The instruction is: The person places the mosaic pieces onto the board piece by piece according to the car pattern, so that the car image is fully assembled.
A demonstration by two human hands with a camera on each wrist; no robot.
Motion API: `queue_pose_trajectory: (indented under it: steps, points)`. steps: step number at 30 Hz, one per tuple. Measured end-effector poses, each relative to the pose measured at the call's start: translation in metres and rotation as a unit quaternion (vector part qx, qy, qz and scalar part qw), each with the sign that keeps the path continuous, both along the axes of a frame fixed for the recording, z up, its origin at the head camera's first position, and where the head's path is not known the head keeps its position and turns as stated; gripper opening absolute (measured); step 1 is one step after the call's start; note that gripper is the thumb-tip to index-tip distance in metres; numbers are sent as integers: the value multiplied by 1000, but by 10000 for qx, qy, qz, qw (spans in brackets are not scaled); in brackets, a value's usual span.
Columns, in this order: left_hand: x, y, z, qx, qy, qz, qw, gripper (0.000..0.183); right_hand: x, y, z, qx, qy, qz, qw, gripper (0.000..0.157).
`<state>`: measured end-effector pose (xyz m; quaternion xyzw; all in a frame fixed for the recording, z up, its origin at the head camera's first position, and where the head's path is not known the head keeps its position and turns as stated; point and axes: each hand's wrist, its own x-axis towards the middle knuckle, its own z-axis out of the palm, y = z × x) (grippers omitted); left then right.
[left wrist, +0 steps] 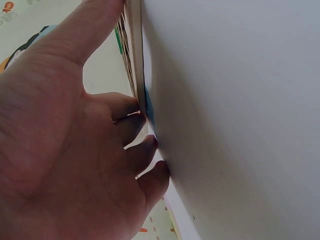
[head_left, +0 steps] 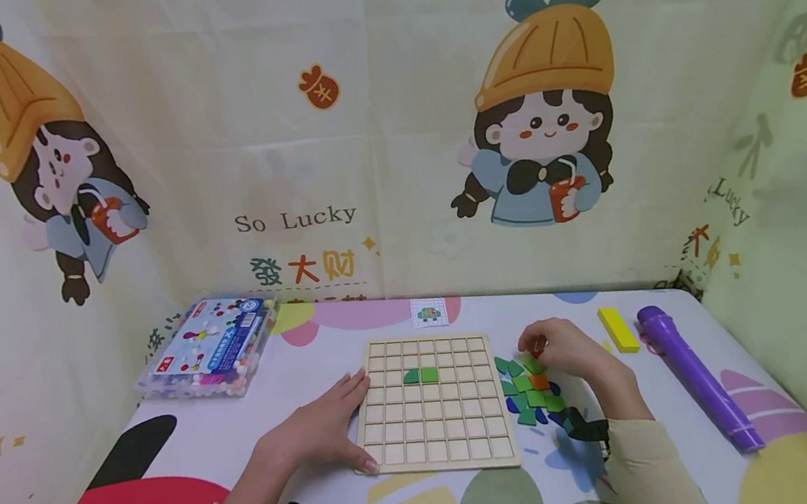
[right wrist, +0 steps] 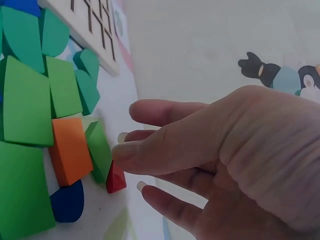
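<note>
Head view: left hand at grid board, right hand over loose pieces

Left hand [head_left: 319,426] spread along the left edge of the wooden grid board [head_left: 435,431]; thumb at the near corner, fingers extended, not wrapped round anything. Right hand [head_left: 574,349] bent loosely over the pile of coloured pieces [head_left: 522,384]; no piece seen gripped.

Obscured: right fingers and wrist strap [head_left: 587,429] cover part of the pile. A red piece [head_left: 537,348] shows only partly by the fingertips; contact cannot be told. Print on the pattern card [head_left: 429,313] too small to read fully. Purple tube's [head_left: 699,378] function unclear.

Room: narrow strip between board and pile. Wider cloth between board and plastic box [head_left: 207,347]; more between pile and yellow block [head_left: 618,330]. Card lies near the table's far edge.

Across views: only the head camera shows the green square [head_left: 429,375] and quarter-shaped piece [head_left: 412,377] side by side in cells. Left wrist gives the board edge-on. Right wrist shows the red piece beside a green one, below the thumb tip, and separated fingertips.
</note>
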<state>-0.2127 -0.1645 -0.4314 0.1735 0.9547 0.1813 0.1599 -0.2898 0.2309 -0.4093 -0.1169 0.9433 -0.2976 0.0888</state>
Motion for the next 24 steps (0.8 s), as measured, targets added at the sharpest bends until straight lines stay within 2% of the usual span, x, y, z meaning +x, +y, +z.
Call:
queue_pose_trajectory:
  steps: [7, 18, 24]
  points:
    - [-1, 0, -2, -21, 17, -16, 10000, 127, -1, 3, -8, 211, 38, 51, 9998, 26]
    - [-2, -2, -4, 13, 77, -17, 10000, 127, -3, -8, -12, 91, 78, 89, 9999, 26]
    - [-2, -2, -5, -19, 84, -51, 9999, 128, -1, -15, -13, 80, -80, 10, 9999, 26]
